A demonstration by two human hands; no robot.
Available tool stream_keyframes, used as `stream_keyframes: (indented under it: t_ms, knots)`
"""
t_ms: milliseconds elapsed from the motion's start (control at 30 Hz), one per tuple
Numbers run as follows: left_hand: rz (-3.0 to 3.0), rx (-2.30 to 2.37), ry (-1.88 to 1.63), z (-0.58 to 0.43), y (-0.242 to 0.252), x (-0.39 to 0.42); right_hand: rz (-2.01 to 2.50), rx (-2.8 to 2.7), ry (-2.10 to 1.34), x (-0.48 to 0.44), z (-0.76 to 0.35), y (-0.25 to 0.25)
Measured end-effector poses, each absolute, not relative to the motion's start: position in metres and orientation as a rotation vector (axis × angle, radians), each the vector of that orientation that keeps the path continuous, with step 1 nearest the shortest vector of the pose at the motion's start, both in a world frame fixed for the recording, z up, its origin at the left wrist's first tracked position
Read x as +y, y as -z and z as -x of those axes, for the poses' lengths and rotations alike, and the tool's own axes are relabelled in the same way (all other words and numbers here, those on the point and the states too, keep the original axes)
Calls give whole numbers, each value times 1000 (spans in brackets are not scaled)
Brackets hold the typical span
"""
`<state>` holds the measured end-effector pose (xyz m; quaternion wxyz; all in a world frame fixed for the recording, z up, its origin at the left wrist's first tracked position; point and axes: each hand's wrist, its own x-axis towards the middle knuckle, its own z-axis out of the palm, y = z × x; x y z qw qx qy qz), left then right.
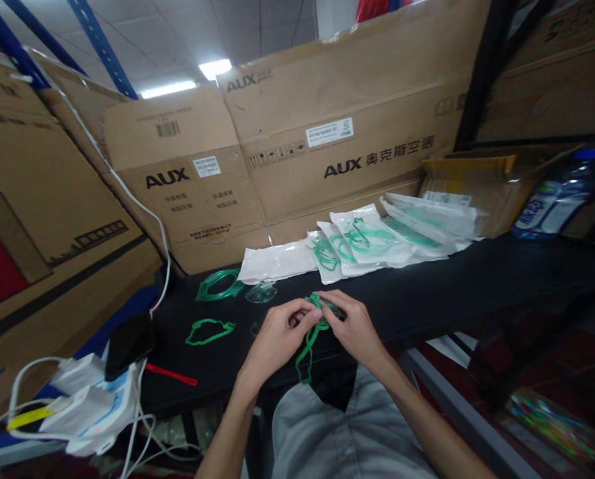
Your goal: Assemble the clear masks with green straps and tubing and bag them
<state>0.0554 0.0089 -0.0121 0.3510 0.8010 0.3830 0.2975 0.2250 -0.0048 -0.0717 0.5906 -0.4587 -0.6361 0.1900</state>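
My left hand [283,332] is closed, its thumb and fingers pinching a green elastic strap [305,362] whose loop hangs down over the table's front edge. My right hand [353,324] closes on the same strap from the other side, fingertips close to the left thumb. Between the hands is a clear plastic piece, mostly hidden by the fingers. To the left on the black table lie a second green strap [208,332], a clear plastic mask [261,293] and a coil of green tubing [219,286]. A blank white pouch [277,261] lies behind the mask.
White pouches [370,236] with green tubing inside overlap along the back. Cardboard boxes [347,159] wall the rear. A blue-capped bottle [560,193] stands at the right. At left are a phone [130,346], a power strip [95,412] with cables, and a red strap [172,374].
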Motion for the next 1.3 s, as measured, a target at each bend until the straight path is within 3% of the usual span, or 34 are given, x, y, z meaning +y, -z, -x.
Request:
stream_keyframes:
  t_ms: [267,400,567,733,1300]
  knots:
    - [-1704,920,-651,-43,4,15,1074,-1396,-443,-5,-227,75]
    - [-1868,1050,-522,-42,12,17,1091,-1371,-438,-5,-227,75]
    - [-2089,1257,-900,-45,14,16,1094,-1382,-396,-5,-227,73]
    - [-2130,1275,-1050,-47,6,10,1126,-1358,-366,-5,-227,73]
    - [-2033,1148,-932,-51,10,12,938,-1528,-481,-6,-225,75]
